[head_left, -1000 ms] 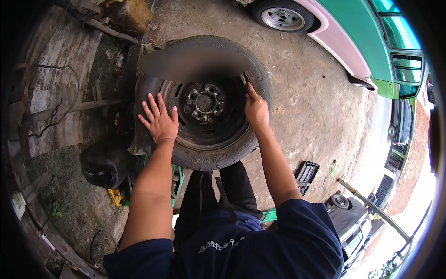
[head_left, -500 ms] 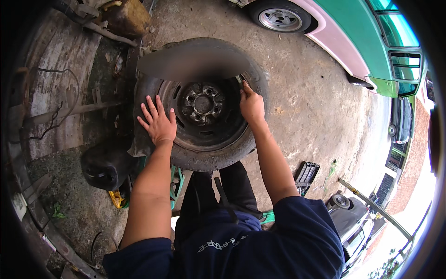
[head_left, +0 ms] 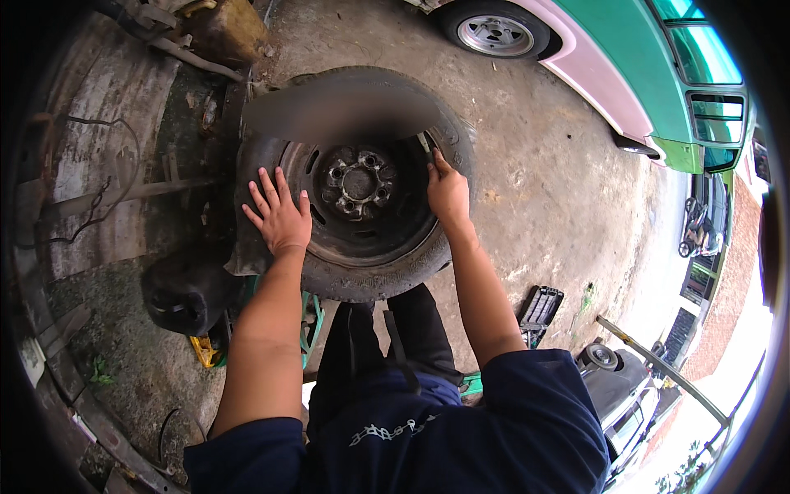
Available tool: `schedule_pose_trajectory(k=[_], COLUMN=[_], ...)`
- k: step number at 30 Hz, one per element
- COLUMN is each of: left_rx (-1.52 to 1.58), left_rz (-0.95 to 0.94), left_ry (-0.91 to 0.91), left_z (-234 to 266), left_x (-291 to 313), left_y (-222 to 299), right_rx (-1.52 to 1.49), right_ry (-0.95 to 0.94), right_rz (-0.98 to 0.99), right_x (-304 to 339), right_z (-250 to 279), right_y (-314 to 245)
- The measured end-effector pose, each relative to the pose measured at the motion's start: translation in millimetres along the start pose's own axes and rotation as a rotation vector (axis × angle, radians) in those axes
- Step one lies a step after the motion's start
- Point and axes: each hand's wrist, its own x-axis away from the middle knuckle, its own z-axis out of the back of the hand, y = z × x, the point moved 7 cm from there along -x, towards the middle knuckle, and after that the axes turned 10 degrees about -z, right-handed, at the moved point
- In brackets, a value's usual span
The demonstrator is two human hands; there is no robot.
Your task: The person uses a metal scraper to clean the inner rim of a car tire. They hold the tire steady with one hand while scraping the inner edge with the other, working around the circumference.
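Evidently, we are working at a worn black rubber tyre (head_left: 362, 284) on a dark, dirt-stained steel rim (head_left: 374, 249); both are lying face up before our black-trousered legs (head_left: 350, 337), their upper part being too blurred to make out. Our right hand (head_left: 448, 191) is gripping a narrow, pale, metal-looking tool (head_left: 425, 142), whose far end is pointing at the rim's upper-right edge; whether it is reaching between rubber and steel we cannot tell. Our left hand (head_left: 280, 216) is lying spread on the tyre's left side, grasping nothing. By our judgement, we are in the step of working the tool along that edge while steadying the tyre; the next move is calling for a firm grip, a well-seated tip and bracing left fingers. Farther out, a rounded black container (head_left: 174, 296) is sitting at left, a flat black plastic tray (head_left: 541, 306) is lying at right, and a green-and-pink car (head_left: 617, 62) is standing at upper right.
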Motion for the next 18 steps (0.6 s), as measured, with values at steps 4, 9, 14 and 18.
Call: schedule_pose_trajectory(k=[4,9,14,18], left_rx=[0.02,-0.004,0.007,-0.003], left_rz=[-0.016,-0.017,-0.011,-0.012], left_ry=[0.057,0.071,0.042,0.042], left_z=[-2,-4,-2,-1], left_x=[-2,-2,0,-2], left_y=[-2,-3,-1,-2], right_rx=[-0.038,-0.068,-0.05,-0.152], right_ry=[0.014,0.013,0.003,-0.011], right_rz=[-0.062,0.072,-0.017,-0.056], right_x=[1,-2,-1,1], right_z=[-1,-5,-4,-2], right_y=[1,-11,3,10])
